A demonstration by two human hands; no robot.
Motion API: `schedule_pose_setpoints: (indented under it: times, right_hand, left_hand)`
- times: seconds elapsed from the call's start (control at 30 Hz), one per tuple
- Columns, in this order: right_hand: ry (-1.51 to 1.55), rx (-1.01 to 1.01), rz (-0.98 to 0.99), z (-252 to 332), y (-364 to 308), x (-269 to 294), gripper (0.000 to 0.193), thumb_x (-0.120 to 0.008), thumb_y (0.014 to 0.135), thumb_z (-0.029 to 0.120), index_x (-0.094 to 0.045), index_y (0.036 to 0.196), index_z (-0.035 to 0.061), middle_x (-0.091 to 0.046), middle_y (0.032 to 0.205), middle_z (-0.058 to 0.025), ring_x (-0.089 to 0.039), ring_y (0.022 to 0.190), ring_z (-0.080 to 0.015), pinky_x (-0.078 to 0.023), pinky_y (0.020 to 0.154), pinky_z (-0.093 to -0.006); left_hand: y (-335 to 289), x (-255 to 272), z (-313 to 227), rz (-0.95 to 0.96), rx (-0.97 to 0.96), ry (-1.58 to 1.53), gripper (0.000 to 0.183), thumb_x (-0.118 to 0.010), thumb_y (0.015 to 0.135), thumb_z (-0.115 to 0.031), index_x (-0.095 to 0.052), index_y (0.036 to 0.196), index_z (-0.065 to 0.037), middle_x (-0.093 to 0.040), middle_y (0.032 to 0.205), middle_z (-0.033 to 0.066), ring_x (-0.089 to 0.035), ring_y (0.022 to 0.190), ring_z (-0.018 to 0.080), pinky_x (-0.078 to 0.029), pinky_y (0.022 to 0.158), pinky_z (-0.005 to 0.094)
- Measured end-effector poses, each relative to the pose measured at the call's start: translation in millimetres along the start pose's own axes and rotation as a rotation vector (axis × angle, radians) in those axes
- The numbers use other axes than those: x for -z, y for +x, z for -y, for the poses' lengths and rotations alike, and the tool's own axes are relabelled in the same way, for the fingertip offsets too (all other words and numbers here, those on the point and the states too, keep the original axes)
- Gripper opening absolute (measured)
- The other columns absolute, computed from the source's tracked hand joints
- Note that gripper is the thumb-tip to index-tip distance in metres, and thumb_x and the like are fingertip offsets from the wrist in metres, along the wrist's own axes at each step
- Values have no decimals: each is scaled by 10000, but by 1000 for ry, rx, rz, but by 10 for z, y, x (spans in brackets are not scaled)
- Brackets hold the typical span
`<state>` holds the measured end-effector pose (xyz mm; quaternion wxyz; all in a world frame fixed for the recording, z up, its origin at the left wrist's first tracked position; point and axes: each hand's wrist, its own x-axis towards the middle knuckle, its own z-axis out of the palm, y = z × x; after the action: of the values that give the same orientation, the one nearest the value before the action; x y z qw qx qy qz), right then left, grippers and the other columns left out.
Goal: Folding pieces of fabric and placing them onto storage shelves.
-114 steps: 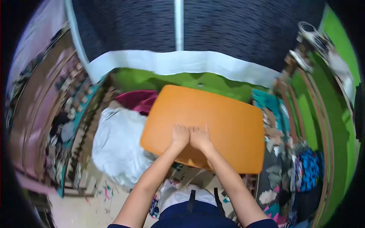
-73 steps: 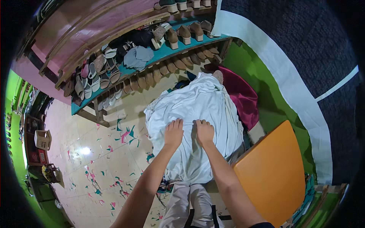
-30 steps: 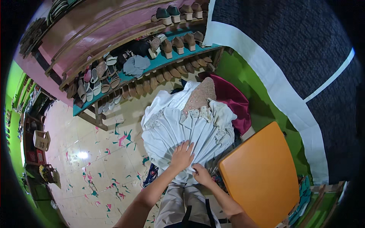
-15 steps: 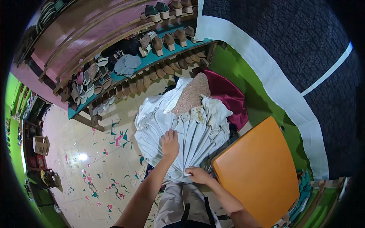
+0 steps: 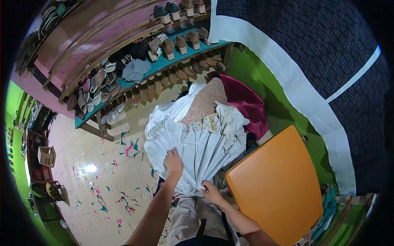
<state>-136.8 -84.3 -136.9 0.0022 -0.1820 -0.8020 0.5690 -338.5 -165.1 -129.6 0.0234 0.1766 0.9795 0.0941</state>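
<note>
A large white garment point(image 5: 164, 141), gathered in long pleats, lies spread in front of my legs. A beige patterned panel with pinkish dots point(image 5: 205, 102) shows at its far part, and a pale spotted trim runs below that. On the left side of the pleats rests my left hand point(image 5: 175, 163), palm down with its fingers stretched out over the cloth. My right hand point(image 5: 211, 192) pinches the garment's near edge, where the folds draw together close to my lap.
An orange stool top point(image 5: 275, 172) stands close at my right. Maroon satin cloth point(image 5: 246, 106) lies behind the garment. Beyond is a teal shelf point(image 5: 164, 64) with rows of shoes point(image 5: 180, 45). Coloured scraps point(image 5: 131, 149) litter the tiled floor at left. A dark, white-bordered sheet point(image 5: 295, 49) fills the upper right.
My left hand has slid a little to the left and nearer to me over the cloth. The right hand keeps its pinch at almost the same spot.
</note>
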Motion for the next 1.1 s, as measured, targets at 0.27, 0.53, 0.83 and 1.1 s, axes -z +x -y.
schedule_pose_setpoints:
  times: [0.27, 0.53, 0.83, 1.1]
  right_hand:
    - [688, -505, -214, -287, -64, -27, 243, -629, 742, 75, -507, 952, 51, -467, 768, 13, -456, 704, -107, -378, 646, -241]
    - [1214, -676, -225, 120, 58, 4, 309, -502, 856, 325, -568, 998, 58, -593, 868, -49, -562, 797, -154, -442, 711, -266]
    - [1021, -507, -330, 128, -46, -30, 173, -559, 817, 108, -589, 971, 38, -625, 883, -35, -569, 757, -114, -426, 671, -225]
    - [844, -371, -445, 709, -136, -89, 221, -570, 747, 60, -595, 953, -16, -617, 827, -34, -557, 714, -105, -419, 667, -217]
  left_hand:
    - [-748, 425, -91, 215, -351, -270, 233, -505, 700, -34, -618, 902, -65, -546, 832, 127, -569, 790, 315, -464, 672, 417]
    - [-1654, 554, -270, 462, -680, -230, 347, -558, 676, -73, -553, 1022, -49, -548, 921, 104, -557, 868, 285, -447, 752, 384]
    - [-1374, 698, -96, 616, -748, -252, 430, -591, 692, -150, -481, 1092, -36, -500, 1005, 124, -519, 957, 280, -421, 794, 377]
    - [-877, 838, 336, 388, -854, -223, 836, -707, 610, -278, -319, 1298, -6, -247, 1380, 185, -265, 1259, 317, -235, 1023, 447]
